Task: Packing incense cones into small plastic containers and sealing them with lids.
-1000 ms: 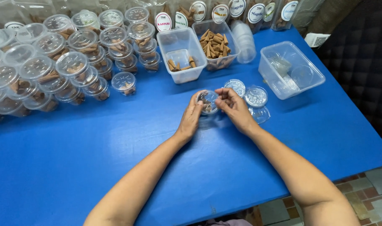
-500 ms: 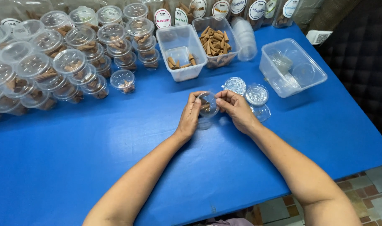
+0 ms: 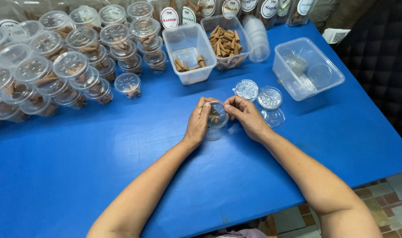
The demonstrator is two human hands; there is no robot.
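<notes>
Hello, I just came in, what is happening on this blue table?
A person sits at the blue table and holds a small clear plastic cup between both hands, the left hand and the right hand. The cup has brown cone-shaped pieces inside. Just beyond the right hand lie loose clear lids. Farther back stand two open tubs with more brown cones, and many lidded, filled cups are stacked on the left side. An open tub of clear plastic parts sits at the right.

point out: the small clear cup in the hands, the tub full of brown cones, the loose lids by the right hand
small clear cup (image 3: 218, 117), head view, on its clear lid.
tub of brown cones (image 3: 226, 43), head view, on the cone heap inside.
loose lids (image 3: 269, 98), head view, centre of the right one.
</notes>
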